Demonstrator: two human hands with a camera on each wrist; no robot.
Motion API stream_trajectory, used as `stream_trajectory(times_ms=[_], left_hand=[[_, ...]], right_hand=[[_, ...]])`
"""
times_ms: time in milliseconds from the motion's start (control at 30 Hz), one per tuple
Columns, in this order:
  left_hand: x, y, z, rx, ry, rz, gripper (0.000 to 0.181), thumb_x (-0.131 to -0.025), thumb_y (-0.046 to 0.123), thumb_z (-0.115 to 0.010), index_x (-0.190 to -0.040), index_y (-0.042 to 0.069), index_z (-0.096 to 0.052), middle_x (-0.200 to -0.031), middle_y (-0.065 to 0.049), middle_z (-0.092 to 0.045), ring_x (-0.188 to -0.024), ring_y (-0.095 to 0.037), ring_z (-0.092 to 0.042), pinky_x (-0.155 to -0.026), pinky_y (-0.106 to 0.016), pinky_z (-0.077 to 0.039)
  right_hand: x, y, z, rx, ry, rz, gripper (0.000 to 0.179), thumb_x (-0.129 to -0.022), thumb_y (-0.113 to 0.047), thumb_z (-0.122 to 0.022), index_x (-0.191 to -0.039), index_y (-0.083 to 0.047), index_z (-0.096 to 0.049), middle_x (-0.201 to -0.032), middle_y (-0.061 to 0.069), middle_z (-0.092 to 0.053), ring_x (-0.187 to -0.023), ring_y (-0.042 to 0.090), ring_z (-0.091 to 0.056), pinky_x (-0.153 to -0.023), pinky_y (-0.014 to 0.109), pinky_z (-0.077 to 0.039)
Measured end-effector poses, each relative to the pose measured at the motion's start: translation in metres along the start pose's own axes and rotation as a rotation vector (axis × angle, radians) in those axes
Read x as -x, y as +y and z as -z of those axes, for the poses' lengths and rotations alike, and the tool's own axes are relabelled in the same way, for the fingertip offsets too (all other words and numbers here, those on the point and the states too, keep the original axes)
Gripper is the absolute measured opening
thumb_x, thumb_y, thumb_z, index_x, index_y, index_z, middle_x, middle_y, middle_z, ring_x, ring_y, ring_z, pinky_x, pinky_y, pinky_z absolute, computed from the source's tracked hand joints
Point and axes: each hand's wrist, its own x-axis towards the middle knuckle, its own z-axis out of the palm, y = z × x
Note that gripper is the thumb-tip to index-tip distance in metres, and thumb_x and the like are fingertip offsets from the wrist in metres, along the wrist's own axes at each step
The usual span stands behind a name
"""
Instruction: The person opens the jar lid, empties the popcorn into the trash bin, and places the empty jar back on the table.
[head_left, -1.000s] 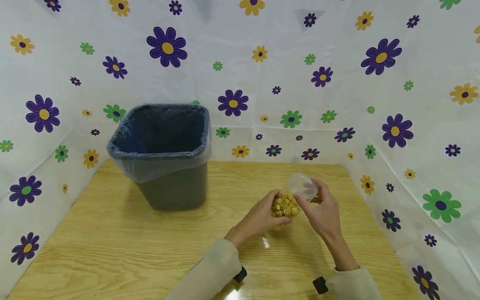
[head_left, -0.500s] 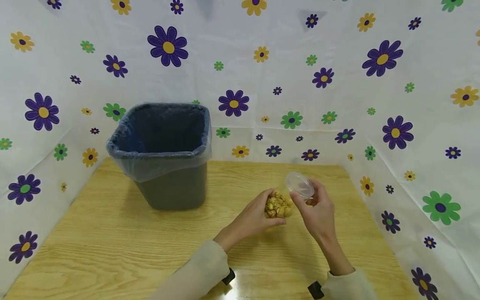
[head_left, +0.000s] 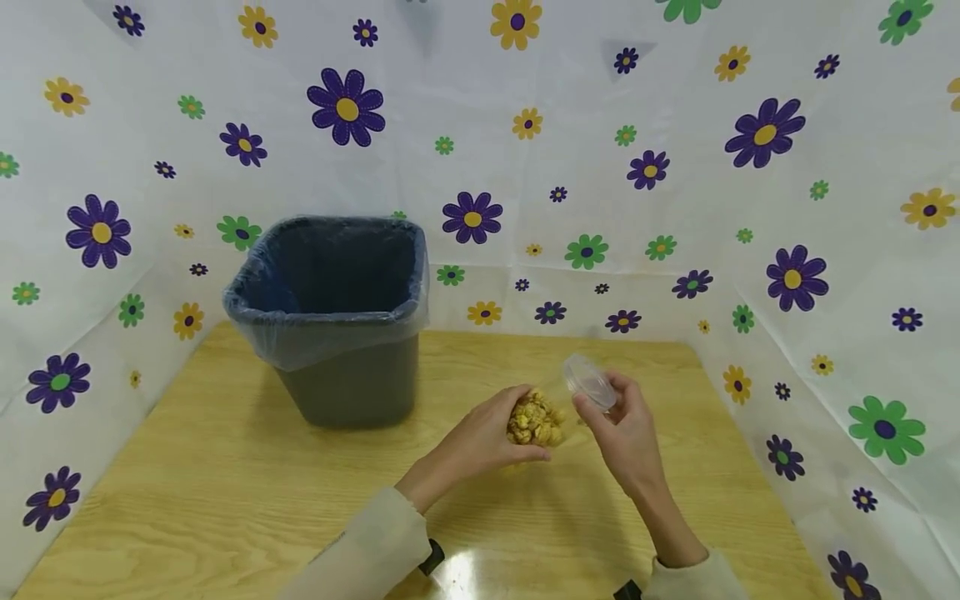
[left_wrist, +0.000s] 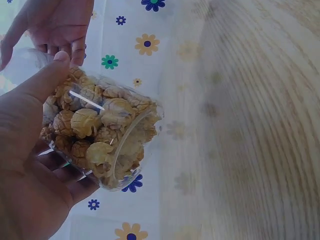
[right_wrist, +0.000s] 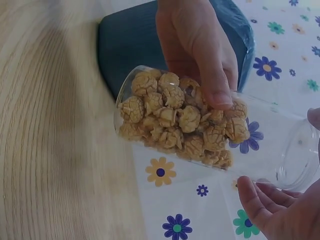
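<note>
My left hand [head_left: 480, 437] grips a clear plastic jar [right_wrist: 262, 132] round its lower part, thumb on one side and fingers on the other. Caramel popcorn [head_left: 535, 421] fills that lower part; the upper part is bare. The jar is tilted above the table, its top toward the right. At that end my right hand [head_left: 628, 433] holds the round, clear lid [head_left: 588, 383] between thumb and fingers. In the right wrist view the lid end lines up with the jar's mouth. The left wrist view shows the jar's base, with popcorn [left_wrist: 85, 122] pressed against the wall.
A grey bin [head_left: 360, 383] with a translucent bluish liner [head_left: 322, 342] stands at the back left of the wooden table [head_left: 225, 500]. White sheeting [head_left: 465, 83] printed with flowers closes off the back and both sides.
Both hands have shifted left together with the jar and lid. The lid's face has turned more edge-on in the head view, which itself has tipped slightly.
</note>
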Motion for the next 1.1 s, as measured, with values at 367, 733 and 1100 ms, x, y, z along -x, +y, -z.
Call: stream_trajectory(times_ms=[367, 733, 1100], left_hand=[[0.015, 0.004, 0.018, -0.091, -0.024, 0.012, 0.100, -0.078, 0.066, -0.081, -0.154, 0.013, -0.045, -0.146, -0.004, -0.056, -0.123, -0.019, -0.059, -0.100, -0.042, -0.053], [0.030, 0.007, 0.035, -0.249, 0.002, -0.022, 0.095, -0.079, 0.063, -0.083, -0.152, 0.014, -0.048, -0.144, -0.007, -0.059, -0.119, -0.023, -0.062, -0.094, -0.046, -0.055], [0.037, 0.005, 0.039, -0.316, -0.021, -0.056, 0.094, -0.081, 0.061, -0.083, -0.154, 0.014, -0.047, -0.145, -0.010, -0.058, -0.122, -0.026, -0.062, -0.095, -0.048, -0.055]], right_hand=[[0.005, -0.003, 0.001, 0.079, -0.086, -0.026, 0.064, -0.104, -0.031, -0.065, -0.155, -0.002, -0.039, -0.137, 0.025, -0.057, -0.103, 0.028, -0.069, -0.079, 0.026, -0.056], [0.003, -0.010, 0.002, 0.090, -0.153, 0.032, 0.047, -0.107, -0.027, -0.059, -0.142, 0.003, -0.052, -0.122, 0.021, -0.066, -0.097, 0.021, -0.069, -0.078, 0.032, -0.060], [0.001, -0.015, 0.007, 0.165, -0.229, -0.024, 0.050, -0.105, -0.030, -0.062, -0.143, 0.001, -0.055, -0.116, 0.015, -0.066, -0.095, 0.022, -0.064, -0.076, 0.034, -0.059]])
